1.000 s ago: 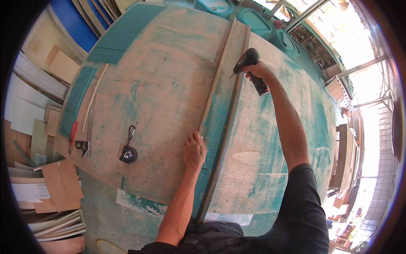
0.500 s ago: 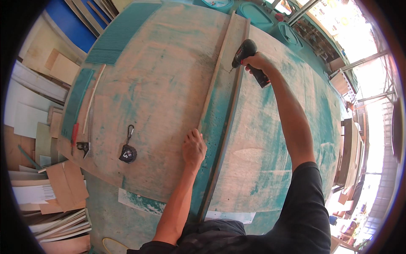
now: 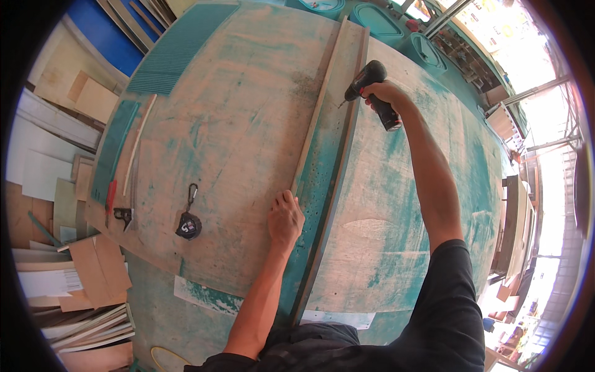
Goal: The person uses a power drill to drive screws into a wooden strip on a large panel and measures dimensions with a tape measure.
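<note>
My right hand (image 3: 387, 93) is wrapped around the handle of a black cordless drill (image 3: 367, 75). The drill's bit points down and left at the teal-stained board (image 3: 322, 155), towards its far part; whether the tip touches cannot be made out. My left hand (image 3: 286, 220) is closed at the near end of a thin wooden strip (image 3: 316, 102) that runs along the board's left edge. Its fingertips are curled against the strip, partly hidden from view. A raised dark-edged rail (image 3: 338, 186) borders the board's right side.
A large teal-smeared worktable (image 3: 235, 124) lies beneath. On its left are a black tape measure (image 3: 188, 225) with a carabiner, a combination square (image 3: 124, 216), a red-handled tool (image 3: 111, 195) and a thin stick (image 3: 139, 139). Teal lidded tubs (image 3: 375, 22) stand beyond; board offcuts (image 3: 99, 270) are stacked left.
The drill and my right hand have shifted slightly right and nearer to me, the drill tilting a little. My left hand stays at the strip.
</note>
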Motion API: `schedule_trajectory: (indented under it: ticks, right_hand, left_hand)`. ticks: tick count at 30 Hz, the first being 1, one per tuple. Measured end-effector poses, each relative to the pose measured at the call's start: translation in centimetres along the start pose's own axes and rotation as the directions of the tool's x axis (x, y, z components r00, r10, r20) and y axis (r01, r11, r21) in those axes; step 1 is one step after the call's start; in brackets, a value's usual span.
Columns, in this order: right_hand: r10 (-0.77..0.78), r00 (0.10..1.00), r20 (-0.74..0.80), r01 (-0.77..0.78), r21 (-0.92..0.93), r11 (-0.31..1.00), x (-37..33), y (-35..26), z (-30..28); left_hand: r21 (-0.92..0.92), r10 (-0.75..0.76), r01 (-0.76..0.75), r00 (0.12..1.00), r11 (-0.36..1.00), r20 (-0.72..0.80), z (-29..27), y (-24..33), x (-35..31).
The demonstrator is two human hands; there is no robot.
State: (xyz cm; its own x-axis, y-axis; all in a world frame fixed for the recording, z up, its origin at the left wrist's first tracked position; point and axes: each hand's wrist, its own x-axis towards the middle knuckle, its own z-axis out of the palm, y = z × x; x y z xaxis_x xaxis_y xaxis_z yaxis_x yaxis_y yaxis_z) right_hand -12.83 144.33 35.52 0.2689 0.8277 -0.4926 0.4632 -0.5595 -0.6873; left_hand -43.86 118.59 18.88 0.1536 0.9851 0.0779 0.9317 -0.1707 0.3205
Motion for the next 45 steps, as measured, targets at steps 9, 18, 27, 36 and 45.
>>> schedule_trajectory:
  ticks: [9,18,27,36,45]
  right_hand:
    - [-0.085,0.996,-0.016,0.068,-0.461,0.885,0.4,-2.4,2.7]
    - [-0.051,0.999,-0.004,0.047,-0.318,0.947,0.9,-1.1,2.2]
    - [-0.064,0.998,-0.016,0.056,-0.317,0.947,0.6,-1.0,2.5]
    - [-0.071,0.997,-0.011,0.062,-0.382,0.922,1.0,-0.6,2.7]
    - [-0.107,0.994,-0.019,0.093,-0.363,0.927,1.3,0.4,2.5]
  left_hand:
    - [-0.061,-0.010,0.011,1.000,0.998,0.015,0.1,0.7,2.8]
    - [0.036,-0.018,0.017,0.999,0.999,0.030,2.2,2.8,8.8]
    - [0.037,-0.015,0.014,1.000,0.999,0.007,2.1,2.9,8.9]
    - [0.038,-0.010,0.011,1.000,0.999,-0.012,2.4,3.0,8.9]
    - [0.014,-0.014,0.013,0.999,1.000,0.042,2.3,3.0,9.0]
